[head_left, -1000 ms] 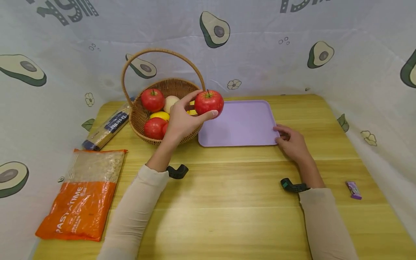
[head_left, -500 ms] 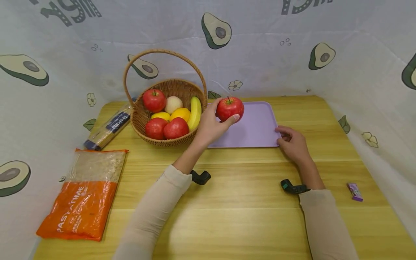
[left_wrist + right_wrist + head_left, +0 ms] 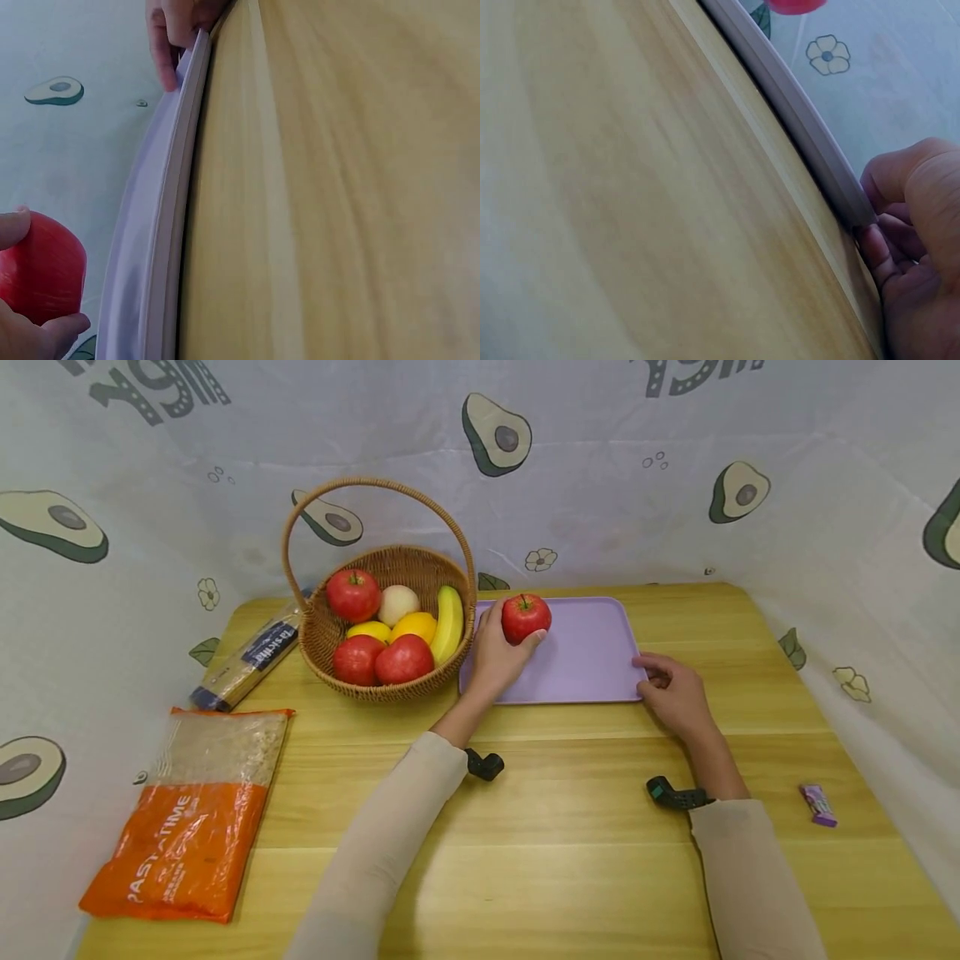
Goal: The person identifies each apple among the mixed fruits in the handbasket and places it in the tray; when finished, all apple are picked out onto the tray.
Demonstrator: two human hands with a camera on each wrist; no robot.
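Observation:
My left hand (image 3: 498, 652) holds a red apple (image 3: 527, 618) between thumb and fingers, over the left part of a lilac tray (image 3: 585, 652). In the left wrist view the apple (image 3: 43, 270) appears beside the tray's raised edge (image 3: 154, 225). My right hand (image 3: 677, 696) pinches the tray's right edge near its front corner; the right wrist view shows thumb and fingers (image 3: 889, 180) at that corner. Left of the tray stands a wicker basket (image 3: 390, 692) with a tall handle, holding red apples (image 3: 405, 659), a banana (image 3: 448, 622), yellow fruits (image 3: 414, 625) and a pale round fruit (image 3: 397, 604).
An orange PASTATIME bag (image 3: 183, 843) lies at the table's left, with a long pasta pack (image 3: 251, 656) behind it, reaching beside the basket. A small purple wrapped sweet (image 3: 817, 804) lies at the right. Avocado-printed cloth (image 3: 600, 510) encloses the table's back and sides.
My left hand has carried the apple from beside the basket rightward, then down over the tray. The banana and front apple in the basket have come into view. The right hand stays at the tray's edge.

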